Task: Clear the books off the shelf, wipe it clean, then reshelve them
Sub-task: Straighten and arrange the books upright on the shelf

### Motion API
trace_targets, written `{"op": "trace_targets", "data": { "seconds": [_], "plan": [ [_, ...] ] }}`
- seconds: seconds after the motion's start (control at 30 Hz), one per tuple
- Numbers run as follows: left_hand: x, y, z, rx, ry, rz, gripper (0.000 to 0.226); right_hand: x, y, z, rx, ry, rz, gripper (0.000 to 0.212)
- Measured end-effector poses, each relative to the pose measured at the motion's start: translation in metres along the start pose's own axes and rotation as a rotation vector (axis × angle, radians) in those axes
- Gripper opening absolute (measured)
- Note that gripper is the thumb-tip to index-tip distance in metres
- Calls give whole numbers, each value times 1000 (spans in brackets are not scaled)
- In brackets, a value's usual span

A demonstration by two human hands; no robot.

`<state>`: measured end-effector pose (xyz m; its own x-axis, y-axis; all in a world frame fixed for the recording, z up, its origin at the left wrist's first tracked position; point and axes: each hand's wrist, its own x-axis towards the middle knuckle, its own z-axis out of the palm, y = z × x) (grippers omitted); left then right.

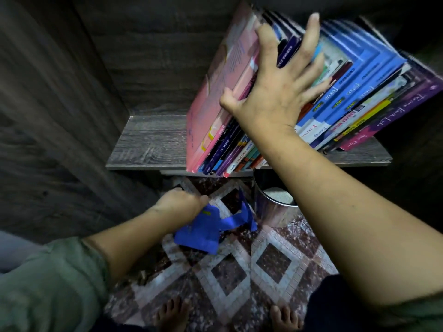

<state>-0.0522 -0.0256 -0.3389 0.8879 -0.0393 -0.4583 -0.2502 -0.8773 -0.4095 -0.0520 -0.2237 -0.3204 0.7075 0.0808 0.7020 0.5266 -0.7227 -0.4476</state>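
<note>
A row of books [354, 92] stands leaning on the dark wood shelf [148, 144], filling its right part. A large pink book [215, 97] is the leftmost of the row. My right hand [280, 87] lies spread flat against the spines, thumb hooked on the pink book's edge, fingers over the dark blue spines. Below the shelf, my left hand [179, 202] is closed on a crumpled blue cloth [211, 228], which hangs over the tiled floor.
The left part of the shelf board is bare wood. A dark wood side wall [48, 116] rises on the left. Under the shelf stands a shiny metal bin [273, 207]. My bare feet [172, 315] are on the patterned tile floor.
</note>
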Motion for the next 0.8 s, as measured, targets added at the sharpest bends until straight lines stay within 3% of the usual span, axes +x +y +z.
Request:
{"op": "trace_targets", "data": {
  "seconds": [0.1,0.17,0.47,0.53,0.6,0.8],
  "plan": [
    [-20,-14,-21,16,102,-76,26,177,-47,16,-97,-125,71,98],
    [-39,-20,-36,32,108,-124,28,202,-60,16,-168,-145,160,99],
    [-95,-89,-107,81,160,-224,29,175,-44,18,-139,-151,95,97],
    [-108,-110,-118,143,173,-254,17,178,-42,19,-115,-154,102,97],
    [-117,-130,-125,188,244,-257,3,181,-43,18,-133,-150,113,97],
    [-120,-174,-121,280,448,-213,8,179,-43,17,-130,-147,103,97]
  ]
}}
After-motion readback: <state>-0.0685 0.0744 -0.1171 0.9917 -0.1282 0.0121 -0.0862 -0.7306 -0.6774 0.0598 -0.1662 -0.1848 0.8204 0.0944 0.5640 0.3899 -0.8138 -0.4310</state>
